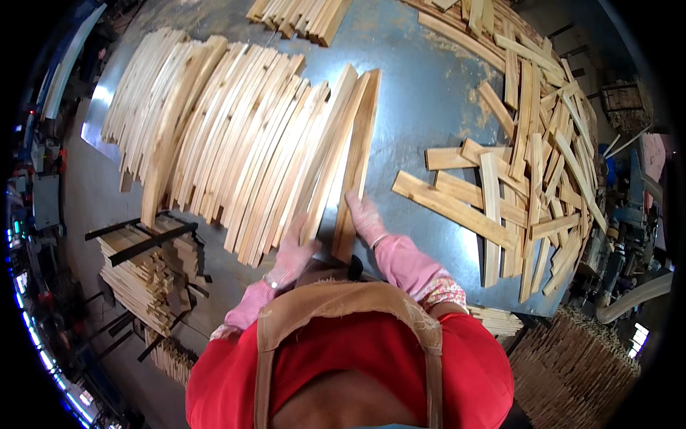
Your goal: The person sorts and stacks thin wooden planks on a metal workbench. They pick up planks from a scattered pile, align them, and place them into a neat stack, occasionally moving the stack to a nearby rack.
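A long row of pale wooden strips (236, 136) lies side by side on the metal table. At the row's right end, my left hand (291, 252), in a light glove, is closed at the near end of a wooden strip (330, 154); its fingers are slightly blurred. My right hand (366, 218), also gloved, is closed on the near part of a wooden board (359, 154). This board stands on its narrow side, tilted, just right of the strip. Their far ends lie close together, with a narrow gap nearer me. Some of my right fingers are hidden.
A jumbled heap of loose boards (529, 179) covers the right of the metal table (407, 107). Another bundle of strips (304, 18) lies at the far edge. Stacked wood (146, 272) stands low at the left, and a large stack (575, 365) at the lower right.
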Demonstrator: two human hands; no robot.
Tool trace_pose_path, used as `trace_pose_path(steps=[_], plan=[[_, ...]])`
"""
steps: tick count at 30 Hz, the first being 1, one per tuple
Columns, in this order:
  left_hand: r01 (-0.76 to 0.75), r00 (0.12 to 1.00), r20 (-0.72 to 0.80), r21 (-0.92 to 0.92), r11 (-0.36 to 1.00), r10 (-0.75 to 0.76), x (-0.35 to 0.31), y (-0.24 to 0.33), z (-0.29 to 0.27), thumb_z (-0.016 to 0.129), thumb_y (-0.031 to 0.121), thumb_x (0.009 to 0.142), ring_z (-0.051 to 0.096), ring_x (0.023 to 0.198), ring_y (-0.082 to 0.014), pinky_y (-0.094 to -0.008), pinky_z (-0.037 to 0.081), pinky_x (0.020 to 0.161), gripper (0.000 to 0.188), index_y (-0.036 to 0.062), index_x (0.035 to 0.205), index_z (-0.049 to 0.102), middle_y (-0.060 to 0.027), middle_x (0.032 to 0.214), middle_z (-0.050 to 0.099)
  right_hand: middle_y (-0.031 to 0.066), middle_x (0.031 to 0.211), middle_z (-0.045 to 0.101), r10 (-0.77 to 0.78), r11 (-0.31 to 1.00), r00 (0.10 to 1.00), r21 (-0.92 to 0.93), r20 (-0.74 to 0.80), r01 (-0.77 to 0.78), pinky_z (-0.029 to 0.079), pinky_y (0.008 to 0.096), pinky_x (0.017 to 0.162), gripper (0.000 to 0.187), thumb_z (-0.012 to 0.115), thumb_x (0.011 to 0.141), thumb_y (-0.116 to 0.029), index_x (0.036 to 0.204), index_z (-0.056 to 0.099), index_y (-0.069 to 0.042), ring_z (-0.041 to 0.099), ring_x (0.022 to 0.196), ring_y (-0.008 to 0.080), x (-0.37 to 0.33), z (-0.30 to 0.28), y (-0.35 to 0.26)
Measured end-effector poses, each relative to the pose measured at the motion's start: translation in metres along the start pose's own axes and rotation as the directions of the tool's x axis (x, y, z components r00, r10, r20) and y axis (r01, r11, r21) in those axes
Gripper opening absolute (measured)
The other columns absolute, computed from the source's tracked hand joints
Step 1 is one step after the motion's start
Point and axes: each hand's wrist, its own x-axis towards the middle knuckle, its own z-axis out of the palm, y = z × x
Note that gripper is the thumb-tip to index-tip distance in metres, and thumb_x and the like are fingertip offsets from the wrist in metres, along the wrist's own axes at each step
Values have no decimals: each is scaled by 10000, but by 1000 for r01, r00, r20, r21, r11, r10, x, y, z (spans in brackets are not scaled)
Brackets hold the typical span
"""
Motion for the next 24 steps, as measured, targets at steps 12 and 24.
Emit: trace_pose_path(steps=[12, 24], plan=[[-200, 932, -261, 212, 957, 252, 238, 211, 16, 753, 400, 934, 754, 998, -290, -421, 558, 931, 575, -68, 1264, 702, -221, 1068, 789, 337, 1269, 694, 88, 883, 829, -429, 552, 192, 540, 534, 974, 768, 557, 1063, -602, 1636, 403, -114, 679, 1178, 496, 34, 36, -47], [238, 751, -321, 947, 217, 576, 541, 272, -59, 722, 421, 954, 709, 1223, -398, -535, 576, 976, 637, 114, 1485, 548, -204, 1302, 721, 190, 1506, 565, -218, 561, 931, -818, -293, -126, 437, 543, 1162, 752, 824, 817, -359, 1485, 570, -122, 525, 1416, 432, -87, -276, 14]])
